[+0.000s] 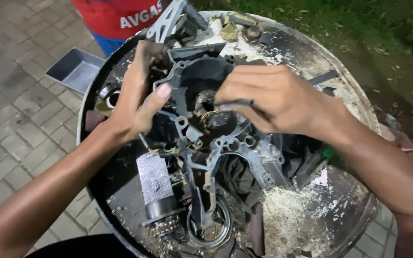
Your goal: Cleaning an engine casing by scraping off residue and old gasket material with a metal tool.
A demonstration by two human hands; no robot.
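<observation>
Engine casing (216,138) gripped by curled left hand (139,95); right hand (268,98) pinches a thin dark tool (237,103).

A grey metal engine casing (216,138), greasy and open, stands tilted on a round metal drum top (340,205). A thin dark tool (237,103) pokes into its hollow centre.

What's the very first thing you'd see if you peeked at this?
Right in the middle, a greasy grey metal engine casing rests on a round metal drum top. The left hand grips the casing's left edge, while the right hand pinches a thin dark tool over its centre. Pale sawdust lies at lower right, and a grey tray sits on the paving at upper left.
</observation>
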